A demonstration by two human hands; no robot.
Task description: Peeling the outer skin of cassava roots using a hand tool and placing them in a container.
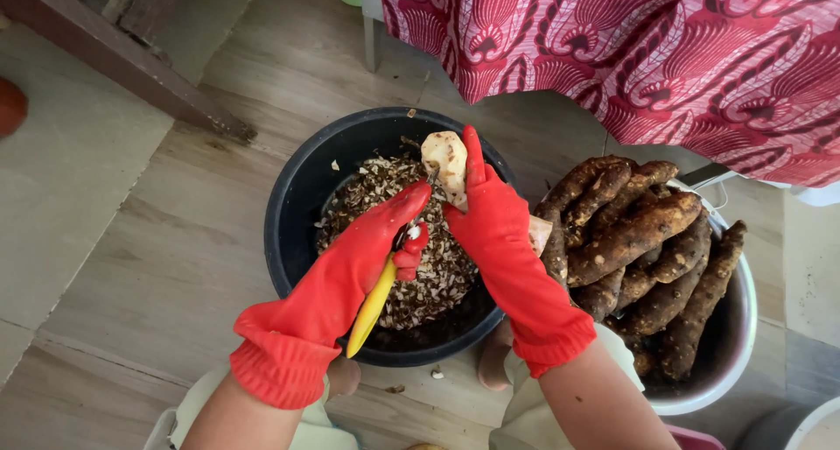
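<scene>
Over the black tub (297, 214) of peelings, the right hand (490, 218) has its fingers wrapped around a half-peeled root (444, 159). The left hand (381, 231) grips a yellow peeler (372, 308). Right, a white bowl (735, 345) holds unpeeled roots (639, 249).

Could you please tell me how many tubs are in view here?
2: a black tub of peelings under both hands, and a white tub of unpeeled roots to its right. A pale rim at the bottom-right corner may be a third.
</scene>
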